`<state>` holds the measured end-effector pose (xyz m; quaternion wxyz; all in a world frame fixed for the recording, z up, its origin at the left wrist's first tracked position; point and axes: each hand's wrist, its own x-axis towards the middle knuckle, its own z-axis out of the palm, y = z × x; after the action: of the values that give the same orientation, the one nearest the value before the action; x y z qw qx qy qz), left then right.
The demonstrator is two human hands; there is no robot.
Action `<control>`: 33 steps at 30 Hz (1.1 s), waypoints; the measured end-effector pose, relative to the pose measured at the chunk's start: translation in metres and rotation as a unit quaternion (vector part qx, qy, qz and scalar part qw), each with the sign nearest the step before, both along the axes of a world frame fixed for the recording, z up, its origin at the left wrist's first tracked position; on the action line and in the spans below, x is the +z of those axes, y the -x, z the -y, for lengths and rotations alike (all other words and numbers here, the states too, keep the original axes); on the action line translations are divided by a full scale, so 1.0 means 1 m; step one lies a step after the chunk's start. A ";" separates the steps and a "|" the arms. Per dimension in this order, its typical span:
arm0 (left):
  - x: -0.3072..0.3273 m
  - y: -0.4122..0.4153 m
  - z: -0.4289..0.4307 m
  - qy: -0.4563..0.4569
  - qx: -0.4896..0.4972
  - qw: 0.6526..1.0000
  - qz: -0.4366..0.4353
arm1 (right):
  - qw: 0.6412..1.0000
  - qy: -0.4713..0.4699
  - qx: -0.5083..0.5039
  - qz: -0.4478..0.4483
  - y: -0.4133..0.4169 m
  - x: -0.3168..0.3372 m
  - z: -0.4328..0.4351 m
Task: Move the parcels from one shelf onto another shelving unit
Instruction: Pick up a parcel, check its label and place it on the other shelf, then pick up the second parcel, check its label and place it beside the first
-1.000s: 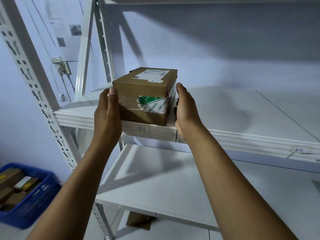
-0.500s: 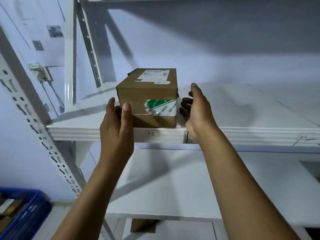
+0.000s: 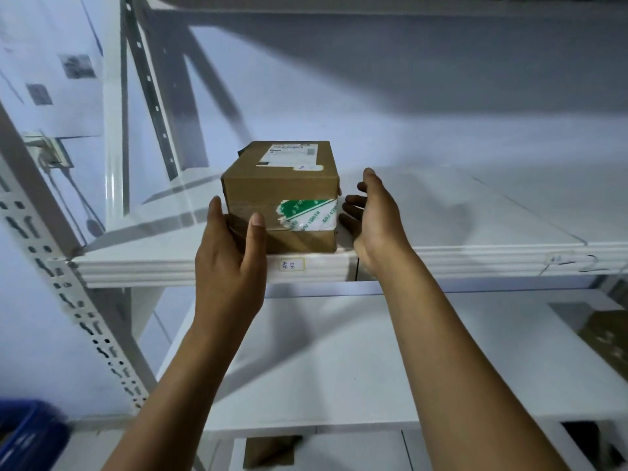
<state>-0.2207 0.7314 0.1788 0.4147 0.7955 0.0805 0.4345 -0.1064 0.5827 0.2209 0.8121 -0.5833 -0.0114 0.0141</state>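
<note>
A brown cardboard parcel (image 3: 282, 185) with a white label on top and green-and-white tape on its front stands on the white shelf (image 3: 163, 266), close to the front edge. My left hand (image 3: 231, 263) wraps the parcel's front left corner, thumb on the front face and fingers along the left side. My right hand (image 3: 377, 226) hovers just off the parcel's right side, fingers spread, with a small gap to the box.
A perforated white upright (image 3: 68, 300) stands at the left. A lower shelf (image 3: 339, 351) lies beneath, with a brown item (image 3: 605, 331) at its right end. A blue crate (image 3: 23, 436) sits on the floor at the lower left. A cardboard piece (image 3: 272, 453) lies under the rack.
The parcel has come to rest on the shelf. My right hand has let go and moved off to the right. My left hand has shifted to the front left corner.
</note>
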 end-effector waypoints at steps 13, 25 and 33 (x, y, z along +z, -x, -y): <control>-0.043 -0.001 0.070 0.039 0.049 0.987 0.148 | 0.987 0.126 -0.005 0.102 0.021 0.007 0.010; -0.159 -0.037 0.313 0.091 -0.289 0.947 -0.111 | 0.935 0.202 -0.231 0.178 0.042 -0.136 0.308; -0.227 -0.145 0.586 0.127 -0.350 0.838 -0.398 | 0.896 0.326 -0.287 -0.093 -0.041 -0.233 0.639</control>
<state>-0.0755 0.1451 -0.0486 0.5688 0.8153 0.0088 -0.1079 -0.0654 -0.0567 -0.0121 0.5424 -0.7892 0.2378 -0.1626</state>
